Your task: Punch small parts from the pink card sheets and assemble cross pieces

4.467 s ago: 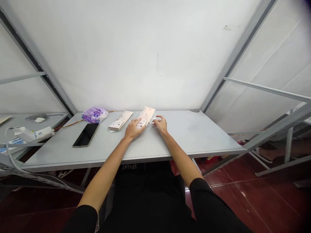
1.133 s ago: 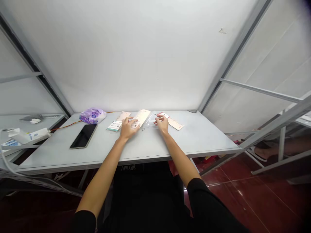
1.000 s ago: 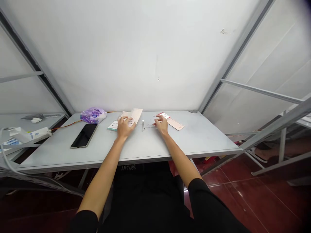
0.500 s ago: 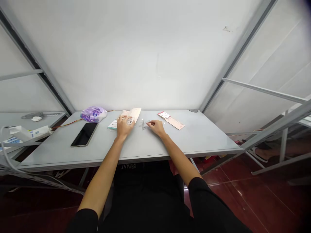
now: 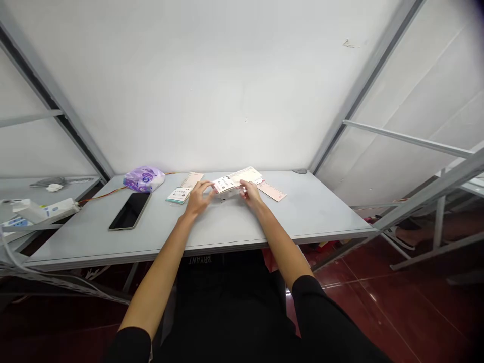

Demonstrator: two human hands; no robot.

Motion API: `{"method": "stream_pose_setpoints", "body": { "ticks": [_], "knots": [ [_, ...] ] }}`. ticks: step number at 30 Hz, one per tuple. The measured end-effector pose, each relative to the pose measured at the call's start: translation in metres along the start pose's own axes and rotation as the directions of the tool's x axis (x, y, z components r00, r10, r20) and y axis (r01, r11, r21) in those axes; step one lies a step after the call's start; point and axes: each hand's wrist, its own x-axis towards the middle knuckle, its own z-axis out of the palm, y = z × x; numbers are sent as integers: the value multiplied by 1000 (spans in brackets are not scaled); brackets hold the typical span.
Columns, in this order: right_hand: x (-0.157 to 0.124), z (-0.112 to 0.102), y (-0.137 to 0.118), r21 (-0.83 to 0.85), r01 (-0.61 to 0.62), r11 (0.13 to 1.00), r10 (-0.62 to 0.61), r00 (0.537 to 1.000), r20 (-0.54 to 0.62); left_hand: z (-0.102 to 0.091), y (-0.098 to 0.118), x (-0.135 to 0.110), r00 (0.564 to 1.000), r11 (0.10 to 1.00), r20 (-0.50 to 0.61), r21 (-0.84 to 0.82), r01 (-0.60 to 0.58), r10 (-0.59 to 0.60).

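Note:
My left hand [image 5: 199,198] pinches the left end of a pale printed card [image 5: 240,175], which is raised over the table and reaches rightward past my right hand. Below its near edge shows a clear plastic piece [image 5: 228,194] with small dark marks, partly hidden by the card. My right hand [image 5: 251,192] has its fingers closed on the right end of this clear piece, close against the card. To the left lies a pink printed card [image 5: 192,179] with a white and green label [image 5: 178,194]. Another pink card [image 5: 273,191] lies just right of my right hand.
A dark phone [image 5: 130,210] and a purple tissue pack [image 5: 144,179] lie on the left of the grey table [image 5: 321,217]. A small grey object [image 5: 300,171] sits at the back right. A white power strip [image 5: 62,208] stands beyond the left edge.
My left hand has moved slightly right with the printed card, away from the pink card at the left. My right hand has shifted a little right, and the printed card now covers much of the clear piece.

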Motion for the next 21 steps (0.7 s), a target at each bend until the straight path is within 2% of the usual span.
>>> {"method": "stream_pose_setpoints", "body": {
  "ticks": [2,5,8,11,14,17,21],
  "knots": [
    [5,-5,-3,152,19,988,3,990,-143,-1,-3,1,997,998,-62,-2,55,-55],
    [10,-14,-6,307,-12,952,92,965,-246,-1,-6,1,995,996,-51,28,82,-81],
    [11,-19,-6,399,-99,912,201,954,-223,1,-9,1,996,995,-51,63,71,-68],
    [10,-18,-5,443,-152,884,254,950,-181,0,-13,1,991,991,-110,99,93,-82],
    [10,-15,-4,441,-153,885,238,961,-143,-2,-18,2,980,983,-169,132,130,-107],
    [11,-16,-3,445,-152,882,215,972,-95,-4,-19,3,975,979,-183,138,152,-125],
    [20,-28,-2,416,-159,895,234,963,-135,-6,-19,4,974,968,-174,177,176,-145]
  ]
}}
